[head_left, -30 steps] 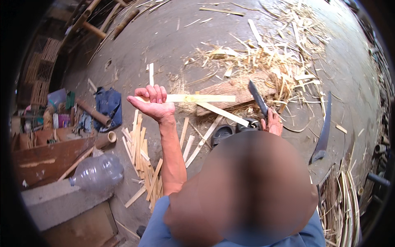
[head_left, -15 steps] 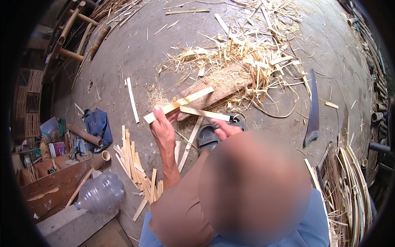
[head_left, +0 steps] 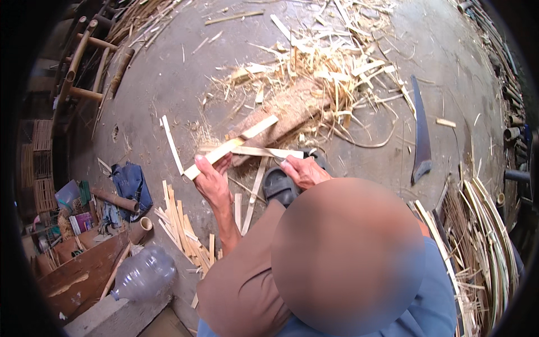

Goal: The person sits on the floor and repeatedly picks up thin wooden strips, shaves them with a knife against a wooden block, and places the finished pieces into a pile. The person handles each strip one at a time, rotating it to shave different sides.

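Observation:
My left hand (head_left: 212, 182) is closed on one end of a pale bamboo strip (head_left: 231, 146), its thumb on top. This strip slants up to the right and bears a darker band near its middle. A second bamboo strip (head_left: 261, 151) crosses beneath the first, nearly level, passing by my left fingers. At its right end, my right hand (head_left: 306, 172) is curled with the thumb against it. Whether that fist also contains a tool is hidden. Beyond both strips lies a thick wooden block (head_left: 292, 106), and a dark sandal (head_left: 281, 185) shows beneath my right hand.
Shavings (head_left: 331, 73) are heaped over the block's far end. A saw blade (head_left: 421, 132) lies at right, above bundled bamboo splints (head_left: 483, 236). Cut strips (head_left: 182, 224) are piled at left, near a clear plastic jug (head_left: 147, 272) and a wooden box (head_left: 84, 269). A blurred round patch hides the lower middle.
The second strip now reaches farther left beneath the first. My right hand has come more into sight at its right end. The whole view has shifted slightly.

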Motion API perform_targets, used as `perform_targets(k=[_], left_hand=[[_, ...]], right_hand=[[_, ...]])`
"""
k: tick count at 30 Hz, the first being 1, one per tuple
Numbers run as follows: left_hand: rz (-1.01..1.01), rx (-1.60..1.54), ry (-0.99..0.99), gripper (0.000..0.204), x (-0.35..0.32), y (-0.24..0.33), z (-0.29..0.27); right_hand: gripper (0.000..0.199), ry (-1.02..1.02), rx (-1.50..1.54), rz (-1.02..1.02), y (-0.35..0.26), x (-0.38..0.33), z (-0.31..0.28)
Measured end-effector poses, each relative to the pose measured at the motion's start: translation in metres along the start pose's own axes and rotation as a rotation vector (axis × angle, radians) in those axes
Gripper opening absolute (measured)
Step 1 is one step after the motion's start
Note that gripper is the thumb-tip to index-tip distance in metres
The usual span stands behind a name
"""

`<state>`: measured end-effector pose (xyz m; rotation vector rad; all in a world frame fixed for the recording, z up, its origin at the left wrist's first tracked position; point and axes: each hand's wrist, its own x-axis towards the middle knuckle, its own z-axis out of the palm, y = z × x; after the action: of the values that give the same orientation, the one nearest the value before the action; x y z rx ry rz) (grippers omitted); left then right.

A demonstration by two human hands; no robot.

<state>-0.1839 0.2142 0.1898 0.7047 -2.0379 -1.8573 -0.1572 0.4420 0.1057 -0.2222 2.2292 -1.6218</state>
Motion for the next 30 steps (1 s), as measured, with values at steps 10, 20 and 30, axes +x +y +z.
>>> perform_targets(k=[10,20,30], left_hand=[[-0.035,0.116,-0.191,0.059,0.015,0.015,-0.006],[0.283,0.208,-0.412,0.036,0.08,-0.136,0.088],[-0.558,-0.398,-0.554,0.018,0.001,-0.027,0.04]], right_hand=[[0.044,0.156,-0.17,0.14,0.082,0.001,-0.011],[0.039,0.096,0.204,0.273,0.045,-0.002,-0.008],[0.015,0.236,-0.567,-0.355,-0.015,0.007,-0.066]])
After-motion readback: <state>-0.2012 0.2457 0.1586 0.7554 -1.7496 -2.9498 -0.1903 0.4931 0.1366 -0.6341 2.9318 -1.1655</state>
